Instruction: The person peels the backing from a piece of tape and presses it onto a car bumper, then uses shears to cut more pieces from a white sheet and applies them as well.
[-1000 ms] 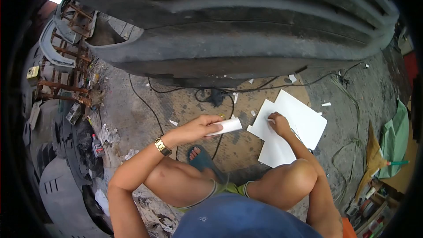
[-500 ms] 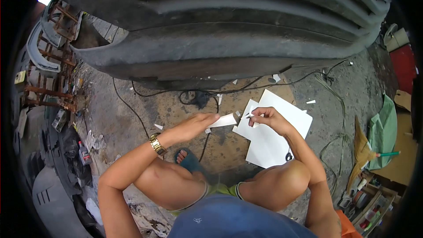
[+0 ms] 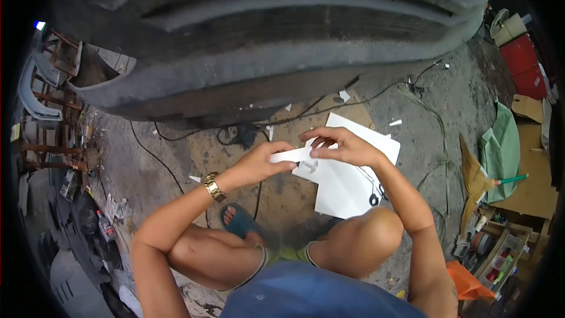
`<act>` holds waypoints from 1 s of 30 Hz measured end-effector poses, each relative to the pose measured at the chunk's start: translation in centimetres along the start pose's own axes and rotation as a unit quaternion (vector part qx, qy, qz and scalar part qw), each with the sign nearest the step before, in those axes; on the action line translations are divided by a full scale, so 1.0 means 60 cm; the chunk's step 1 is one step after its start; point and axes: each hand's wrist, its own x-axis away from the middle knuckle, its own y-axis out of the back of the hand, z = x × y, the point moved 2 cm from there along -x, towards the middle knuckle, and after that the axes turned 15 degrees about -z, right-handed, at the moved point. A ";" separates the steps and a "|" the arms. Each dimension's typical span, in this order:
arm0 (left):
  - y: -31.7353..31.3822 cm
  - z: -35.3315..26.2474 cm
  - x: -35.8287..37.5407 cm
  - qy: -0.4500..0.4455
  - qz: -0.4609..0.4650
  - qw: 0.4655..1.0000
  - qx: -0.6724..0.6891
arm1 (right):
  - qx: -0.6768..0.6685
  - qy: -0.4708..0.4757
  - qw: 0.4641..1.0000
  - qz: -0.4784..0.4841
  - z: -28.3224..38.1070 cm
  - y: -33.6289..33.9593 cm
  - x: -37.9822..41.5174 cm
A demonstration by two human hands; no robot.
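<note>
A narrow white strip [image 3: 289, 155], paper or thin plastic, is held up between my two hands above the cardboard on the floor. My left hand [image 3: 259, 162] pinches its left end between thumb and fingers. At the strip's right end, my right hand [image 3: 348, 148] has its thumb on the strip and its fingers curled above. Below my right hand lie large white sheets [image 3: 344, 188], overlapping, with a small cut piece on top. Black-handled scissors [image 3: 374, 199] rest on the sheets near my right knee; my right forearm covers part of them.
A large dark car bumper [image 3: 265, 59] spans the area ahead. Black cable [image 3: 170, 168] and white scraps [image 3: 395, 122] lie on the floor. To the right are a broom [image 3: 471, 182], a green sack [image 3: 500, 147] and a wooden crate [image 3: 500, 259]; a bottle [image 3: 106, 227] stands left.
My right hand has moved left from over the sheets to the strip's right end. The small white piece it pinched now seems to lie on the sheets. The view has shifted slightly.
</note>
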 end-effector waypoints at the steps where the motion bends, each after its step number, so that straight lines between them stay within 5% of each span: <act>1: 0.003 -0.021 -0.002 -0.060 -0.023 0.998 -0.012 | 0.030 0.004 0.999 0.030 0.017 0.003 -0.006; 4: 0.023 -0.055 -0.008 -0.065 -0.047 0.997 0.009 | 0.045 0.106 0.992 0.057 0.057 0.006 -0.019; 9: 0.057 -0.086 -0.005 -0.015 0.013 0.999 0.028 | 0.094 0.067 0.992 0.048 0.079 0.000 -0.013; 13: 0.051 -0.074 -0.015 0.000 0.026 0.995 0.101 | -0.030 0.097 0.995 -0.008 0.068 -0.014 0.006; 16: 0.024 -0.067 -0.017 -0.047 -0.089 0.990 0.101 | -0.224 0.043 0.948 -0.221 0.039 -0.012 -0.003; 19: 0.010 -0.076 -0.006 -0.061 -0.093 0.993 0.034 | -0.209 -0.008 0.964 -0.167 0.034 -0.005 -0.016; 23: -0.003 -0.081 -0.001 -0.079 -0.103 0.990 0.053 | -0.195 0.031 0.948 -0.251 0.067 -0.024 -0.021; 27: -0.005 -0.073 0.002 0.006 -0.157 0.980 0.120 | -0.254 0.046 0.927 -0.272 0.041 -0.035 -0.033; 30: -0.024 -0.081 0.003 -0.100 -0.201 0.973 0.047 | -0.206 0.029 0.961 -0.184 0.035 -0.048 -0.037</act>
